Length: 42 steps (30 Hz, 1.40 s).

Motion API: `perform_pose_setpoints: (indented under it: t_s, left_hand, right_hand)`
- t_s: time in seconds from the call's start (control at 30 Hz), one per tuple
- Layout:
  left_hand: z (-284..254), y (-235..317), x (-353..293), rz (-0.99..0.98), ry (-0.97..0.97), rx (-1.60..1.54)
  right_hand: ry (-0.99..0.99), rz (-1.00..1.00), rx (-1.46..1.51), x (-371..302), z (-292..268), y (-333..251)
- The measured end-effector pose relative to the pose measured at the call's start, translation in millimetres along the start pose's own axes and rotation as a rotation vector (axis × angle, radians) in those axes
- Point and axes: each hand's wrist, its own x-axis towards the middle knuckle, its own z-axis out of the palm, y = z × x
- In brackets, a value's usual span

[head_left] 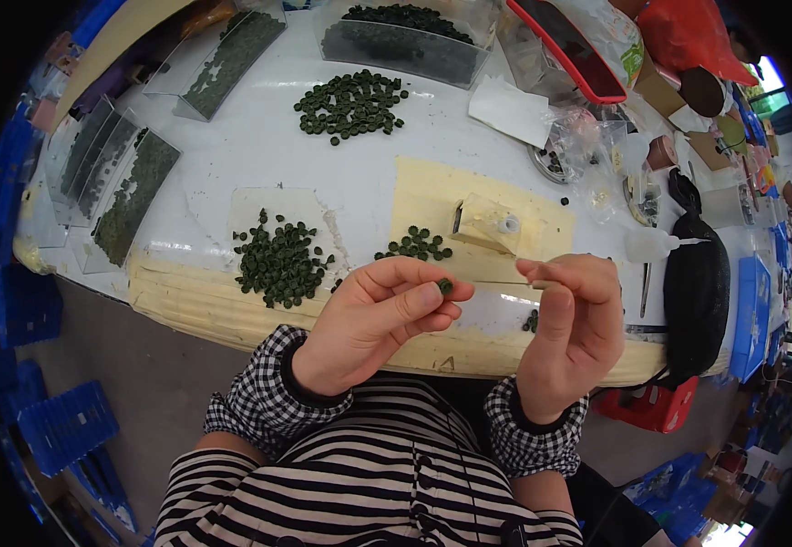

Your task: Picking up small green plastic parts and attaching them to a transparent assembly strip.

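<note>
Head view: left hand point(373, 319) pinches one small dark green disc point(445, 286) between thumb and fingertips, held up over the near table edge point(232, 319). Right hand point(574, 328) is closed narrow on a thin pale stick-like tool point(531, 283), tip aimed at the disc; what kind of tool, cannot tell. Step looks like working on a single disc mid-air, probably dabbing or fitting something. Next move likely calls for bringing the tool tip onto the disc steadily, with a fine grip.

Room: the hands are close together and above the table. A loose pile of green discs point(279, 260) lies left of them, a smaller cluster point(417, 243) and a small clear box point(485, 223) just behind. A black pouch point(695, 283) lies well apart on the right.
</note>
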Motion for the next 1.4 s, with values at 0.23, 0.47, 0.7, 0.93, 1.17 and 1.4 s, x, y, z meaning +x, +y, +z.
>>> perform_pose_setpoints:
  t_s: [0.23,0.47,0.7,0.93,1.17,1.4]
  left_hand:
    - [7,2,-1,-0.016,0.052,0.048]
    - [8,3,0,-0.016,0.048,0.056]
    - [6,2,0,0.018,0.017,0.062]
    - [18,3,-7,0.428,0.153,0.635]
    - [17,2,-6,0.504,0.187,0.779]
    - [18,3,-8,0.485,0.197,0.785]
  right_hand:
    - [-0.066,0.139,0.118,-5,13,-2]
    - [-0.098,0.089,0.045,-6,12,1]
    - [0.036,0.191,0.226,-6,14,-2]
    - [0.129,-0.116,-0.477,16,-2,21]
    - [0.002,-0.136,-0.686,16,-1,26]
    - [-0.127,-0.092,-0.361,-15,5,-2]
